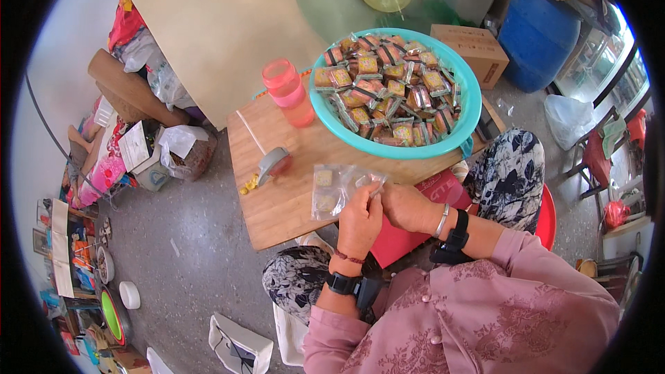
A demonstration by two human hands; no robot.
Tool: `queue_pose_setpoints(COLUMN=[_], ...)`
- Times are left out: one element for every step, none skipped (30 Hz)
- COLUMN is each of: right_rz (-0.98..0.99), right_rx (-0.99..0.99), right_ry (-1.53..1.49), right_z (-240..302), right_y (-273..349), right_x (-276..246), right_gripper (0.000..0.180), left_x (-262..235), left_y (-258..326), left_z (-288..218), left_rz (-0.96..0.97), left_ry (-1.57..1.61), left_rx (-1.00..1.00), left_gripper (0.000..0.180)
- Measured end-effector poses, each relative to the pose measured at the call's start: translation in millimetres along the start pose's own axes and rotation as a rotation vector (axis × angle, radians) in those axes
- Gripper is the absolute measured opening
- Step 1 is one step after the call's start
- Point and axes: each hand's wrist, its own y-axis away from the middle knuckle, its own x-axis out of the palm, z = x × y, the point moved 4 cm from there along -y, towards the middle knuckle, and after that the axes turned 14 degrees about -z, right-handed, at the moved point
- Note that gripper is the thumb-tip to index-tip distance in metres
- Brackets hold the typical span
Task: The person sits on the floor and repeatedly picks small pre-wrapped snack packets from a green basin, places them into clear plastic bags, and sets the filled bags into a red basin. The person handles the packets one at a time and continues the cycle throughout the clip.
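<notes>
A clear plastic bag [331,197] with a few small yellowish square pieces inside hangs out to the left of my hands, over the table's front part. My left hand [360,223] is closed on its right end, fingers pinched. Close beside it, my right hand [414,209] is closed too, its fingertips meeting the same end of the bag; its fingers are partly hidden. Beyond my hands, a turquoise basin [377,147] is heaped with individually wrapped square snacks [395,88].
The basin stands on a low wooden table [267,225]. At its left are a pink plastic bottle [287,93], a grey-lidded container [273,161] and small yellow bits [249,184]. A red box [395,235] lies near my knees. Behind stand a cardboard box [478,55] and a blue barrel [537,38].
</notes>
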Motion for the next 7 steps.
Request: queue_pose_setpoints(right_rz=[0.036,0.065,0.07,0.048,0.006,-0.032,-0.032], right_rx=[-0.013,-0.027,-0.062,-0.073,-0.103,-0.134,-0.136], right_ry=[0.022,0.03,0.015,0.035,0.031,0.016,0.018], right_z=[0.9,0.7,0.1,-1.5,-2.1,-4.6,-9.9], right_y=[-0.2,-1.0,-2.8,-3.6,-3.4,-2.6,-1.8], right_x=[-0.8,-1.3,-1.9,-0.5,2.7,6.5,11.3], right_gripper=[0.012,0.011,0.011,0.011,0.011,0.011,0.012], left_x=[-0.2,-0.6,-0.4,-1.4,-1.7,-1.4,-1.2], left_y=[0.6,0.6,-0.6,-1.1,-0.5,0.3,0.4], left_z=[0.2,0.2,1.2,-0.4,-1.0,-0.5,0.1], left_rz=[0.004,0.006,0.019,0.008,0.011,0.019,0.027], left_ry=[-0.007,-0.014,-0.025,-0.021,-0.02,-0.017,-0.011], left_rx=[0.003,0.009,-0.017,0.015,0.013,-0.009,-0.029], left_gripper=[0.022,0.021,0.021,0.021,0.021,0.021,0.022])
